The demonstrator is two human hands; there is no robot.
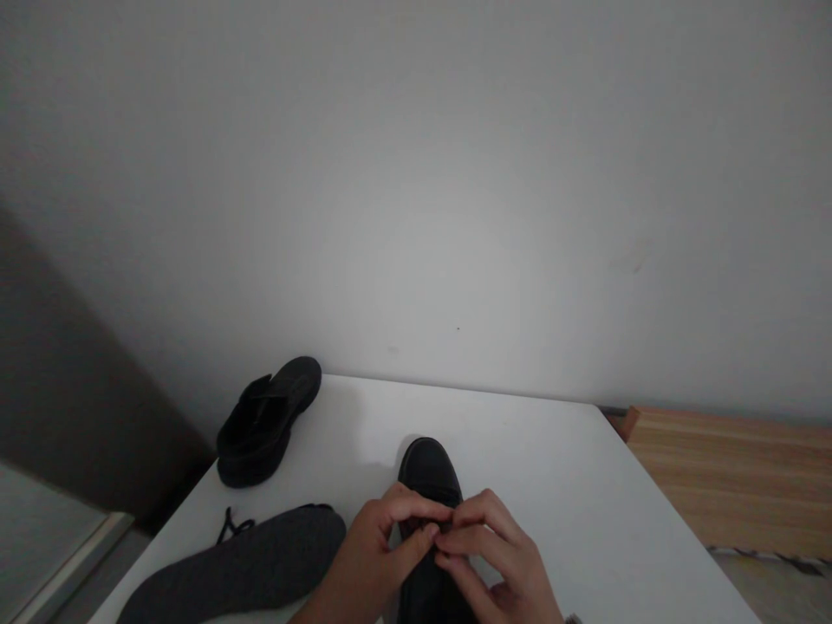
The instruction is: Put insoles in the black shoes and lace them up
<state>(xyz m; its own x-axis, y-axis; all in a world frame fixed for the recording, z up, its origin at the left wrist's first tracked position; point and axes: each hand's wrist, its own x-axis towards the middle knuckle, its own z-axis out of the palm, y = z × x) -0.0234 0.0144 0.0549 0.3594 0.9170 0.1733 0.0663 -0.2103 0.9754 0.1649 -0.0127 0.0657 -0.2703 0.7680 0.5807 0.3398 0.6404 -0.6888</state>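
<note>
A black shoe [430,468] stands on the white table [552,485], toe pointing away from me. My left hand [373,546] and my right hand [500,555] meet over its lacing area, fingertips pinched together on the shoe's lace or tongue; what exactly they pinch is hidden by the fingers. The rear of the shoe is covered by my hands and cut off by the frame's bottom edge.
A second black shoe [266,420] lies at the table's far left corner. A dark grey insole [247,568] lies at the near left, with a black lace end [230,524] beside it. A plain wall rises behind; a wooden surface [728,477] adjoins on the right.
</note>
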